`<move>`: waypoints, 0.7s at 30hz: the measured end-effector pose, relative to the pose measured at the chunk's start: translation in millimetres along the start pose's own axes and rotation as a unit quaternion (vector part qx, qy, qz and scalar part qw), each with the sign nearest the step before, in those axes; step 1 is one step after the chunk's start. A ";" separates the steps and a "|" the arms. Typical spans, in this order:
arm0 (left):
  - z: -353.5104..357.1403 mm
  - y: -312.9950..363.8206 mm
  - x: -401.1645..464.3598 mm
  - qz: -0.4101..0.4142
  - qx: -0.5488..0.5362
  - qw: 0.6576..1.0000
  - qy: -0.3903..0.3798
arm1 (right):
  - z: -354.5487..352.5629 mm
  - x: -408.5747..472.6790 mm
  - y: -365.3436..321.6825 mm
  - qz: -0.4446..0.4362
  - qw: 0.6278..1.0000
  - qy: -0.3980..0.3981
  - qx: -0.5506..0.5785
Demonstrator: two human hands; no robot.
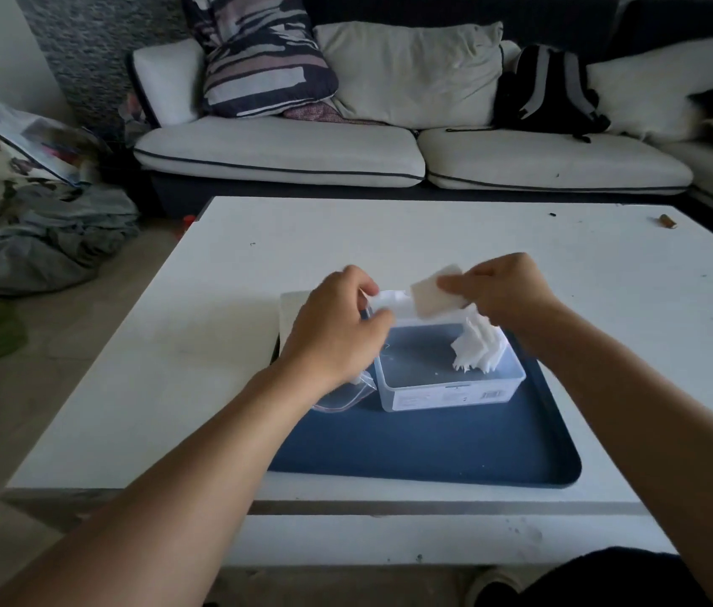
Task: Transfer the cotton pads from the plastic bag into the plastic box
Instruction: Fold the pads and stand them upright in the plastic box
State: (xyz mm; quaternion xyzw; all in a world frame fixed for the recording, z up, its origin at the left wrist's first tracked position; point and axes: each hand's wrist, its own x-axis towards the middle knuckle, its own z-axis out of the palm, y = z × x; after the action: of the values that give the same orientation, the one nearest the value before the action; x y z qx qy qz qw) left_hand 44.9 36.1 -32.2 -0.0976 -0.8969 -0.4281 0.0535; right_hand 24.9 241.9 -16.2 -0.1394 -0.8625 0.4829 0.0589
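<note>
A clear plastic box (pixel 449 394) stands on a blue tray (pixel 425 449). A leaning stack of white cotton pads (pixel 479 348) rests in the box's right end. My left hand (pixel 337 330) grips the top of a clear plastic bag (pixel 346 398), whose lower part hangs to the left of the box. My right hand (pixel 503 286) pinches a small bunch of cotton pads (pixel 435 293) above the box's far edge, close to the bag's mouth. The inside of the bag is hidden behind my left hand.
The tray lies on a white low table (pixel 389 238). A small brown item (pixel 666 221) lies at the table's far right. A sofa (pixel 346 155) with cushions and a black backpack (pixel 549 89) stands behind. Piled cloth and bags (pixel 30 221) lie on the floor at left.
</note>
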 end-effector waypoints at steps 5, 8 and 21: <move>9.9 -16.0 -7.4 0.127 0.172 0.968 -0.129 | 10.3 18.3 32.4 0.044 0.988 -0.010 -0.144; 12.1 -17.4 -9.6 0.131 0.200 0.954 -0.180 | 23.9 21.8 42.0 0.046 0.976 -0.005 -0.212; 14.4 -12.7 -17.0 0.131 0.255 0.919 -0.271 | 33.4 20.0 56.1 0.014 0.941 0.058 -0.334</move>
State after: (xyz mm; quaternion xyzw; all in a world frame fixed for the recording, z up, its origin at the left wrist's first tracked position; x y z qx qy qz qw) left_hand 58.6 37.3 -54.0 -0.3090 -0.9352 -0.1313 -0.1129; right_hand 8.2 248.3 -82.0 -0.1908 -0.9673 0.1586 0.0517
